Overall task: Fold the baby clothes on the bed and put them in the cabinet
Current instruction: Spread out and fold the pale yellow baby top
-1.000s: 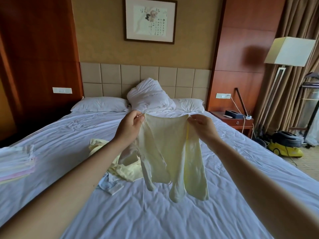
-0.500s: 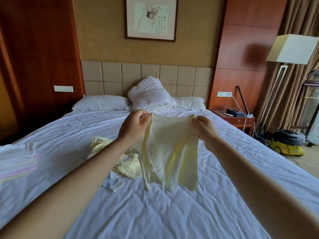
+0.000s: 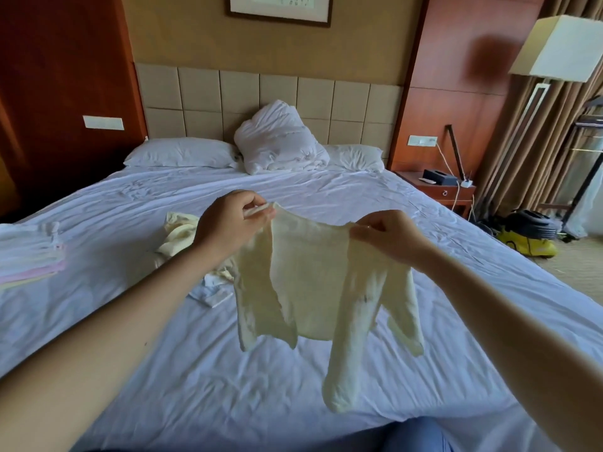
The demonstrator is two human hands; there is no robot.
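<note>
Above the middle of the white bed (image 3: 202, 393), a pale yellow baby top (image 3: 310, 282) hangs in the air. The left hand (image 3: 228, 223) pinches its top corner at 10 o'clock, and the right hand (image 3: 388, 236) pinches the corner at 2 o'clock. A heap of clothes (image 3: 181, 234) lies at 9 o'clock of it, and a folded stack (image 3: 29, 261) sits farther that way.

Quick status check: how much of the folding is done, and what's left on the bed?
Done: a folded stack lies on the bed, far left. In hand: left hand and right hand pinch the top corners of a pale yellow garment, held up unfolded. Left: the loose heap behind the left hand needs folding, and the stack is not yet stored; the cabinet is out of view.
</note>
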